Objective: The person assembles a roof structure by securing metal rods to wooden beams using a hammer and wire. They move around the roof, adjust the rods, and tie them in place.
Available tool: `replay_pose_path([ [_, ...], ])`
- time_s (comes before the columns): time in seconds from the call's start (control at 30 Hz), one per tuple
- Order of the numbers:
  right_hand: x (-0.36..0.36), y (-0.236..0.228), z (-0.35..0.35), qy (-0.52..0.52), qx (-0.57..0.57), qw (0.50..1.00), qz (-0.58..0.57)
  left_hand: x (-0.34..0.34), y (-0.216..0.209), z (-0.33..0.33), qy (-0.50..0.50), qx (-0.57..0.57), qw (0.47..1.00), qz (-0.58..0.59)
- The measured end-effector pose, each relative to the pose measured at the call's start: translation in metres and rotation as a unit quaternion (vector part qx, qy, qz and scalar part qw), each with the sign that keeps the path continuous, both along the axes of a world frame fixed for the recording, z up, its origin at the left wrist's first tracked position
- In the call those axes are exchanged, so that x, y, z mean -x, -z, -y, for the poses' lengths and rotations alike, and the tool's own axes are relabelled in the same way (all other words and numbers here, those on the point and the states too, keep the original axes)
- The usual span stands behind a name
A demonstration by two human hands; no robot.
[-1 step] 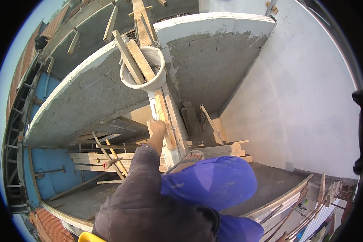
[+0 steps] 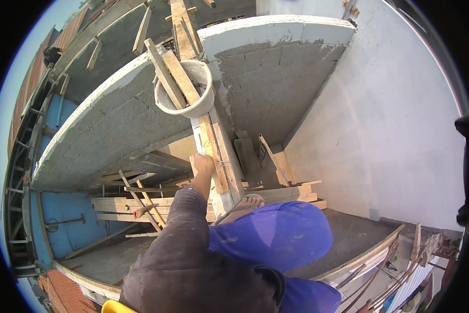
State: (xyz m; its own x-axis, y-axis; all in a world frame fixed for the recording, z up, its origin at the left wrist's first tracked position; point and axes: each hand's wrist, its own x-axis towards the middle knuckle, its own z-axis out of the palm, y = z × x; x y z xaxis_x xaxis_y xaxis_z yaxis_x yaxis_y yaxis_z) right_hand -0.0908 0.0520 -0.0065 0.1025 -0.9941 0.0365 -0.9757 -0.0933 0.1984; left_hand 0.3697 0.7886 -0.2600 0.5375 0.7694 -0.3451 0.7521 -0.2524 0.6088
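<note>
My left hand [image 2: 203,166] rests on the narrow wall top [image 2: 223,201], at the end of a dark, dusty sleeve. Its fingers are closed over the edge of a wooden board [image 2: 207,136] that lies along the wall; the fingertips are partly hidden. Just ahead of the hand stands a whitish, mortar-smeared bucket [image 2: 201,108]. Two wooden pieces [image 2: 181,78] lean up out of it. My bare foot [image 2: 253,200] in a sandal is by the wall, below a knee in blue cloth [image 2: 276,235]. My right hand cannot be made out.
Rough grey block walls [image 2: 276,68] with pale tops curve away on both sides. A tall smooth light wall [image 2: 386,115] rises at right. Planks [image 2: 140,205] and crossed sticks lie lower down at left. A leaning wooden frame [image 2: 273,161] stands below at right. Something yellow [image 2: 114,307] shows at the bottom.
</note>
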Motion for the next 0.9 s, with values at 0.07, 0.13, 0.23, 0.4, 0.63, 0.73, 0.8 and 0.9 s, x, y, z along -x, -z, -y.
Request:
replay_pose_path([
  [0.07, 0.005, 0.002, -0.002, 0.008, -0.003, 1.0, -0.001, -0.01, 0.005, -0.003, 0.005, -0.002, 1.0, 0.011],
  [0.13, 0.01, 0.002, -0.006, 0.014, -0.007, 1.0, -0.003, -0.016, 0.014, -0.006, 0.007, -0.003, 1.0, 0.015],
  [0.23, 0.018, -0.002, -0.014, 0.028, -0.013, 1.0, -0.001, -0.017, 0.027, -0.011, 0.042, -0.012, 0.999, -0.001],
  [0.4, 0.015, -0.006, -0.029, 0.11, -0.01, 0.994, -0.01, -0.016, 0.033, -0.02, 0.135, 0.123, 0.983, -0.003],
  [0.63, 0.018, -0.002, -0.033, 0.093, 0.023, 0.995, 0.019, 0.022, -0.017, 0.007, 0.211, 0.267, 0.938, 0.056],
  [0.73, 0.028, -0.004, -0.027, 0.047, 0.032, 0.998, 0.04, 0.028, -0.03, 0.035, 0.241, 0.353, 0.903, 0.05],
  [0.8, 0.034, -0.003, -0.022, 0.013, 0.032, 0.998, 0.06, 0.02, -0.026, 0.054, 0.236, 0.381, 0.892, 0.062],
  [0.9, 0.041, -0.002, -0.015, -0.032, 0.02, 0.995, 0.096, 0.001, -0.005, 0.08, 0.199, 0.404, 0.891, 0.052],
])
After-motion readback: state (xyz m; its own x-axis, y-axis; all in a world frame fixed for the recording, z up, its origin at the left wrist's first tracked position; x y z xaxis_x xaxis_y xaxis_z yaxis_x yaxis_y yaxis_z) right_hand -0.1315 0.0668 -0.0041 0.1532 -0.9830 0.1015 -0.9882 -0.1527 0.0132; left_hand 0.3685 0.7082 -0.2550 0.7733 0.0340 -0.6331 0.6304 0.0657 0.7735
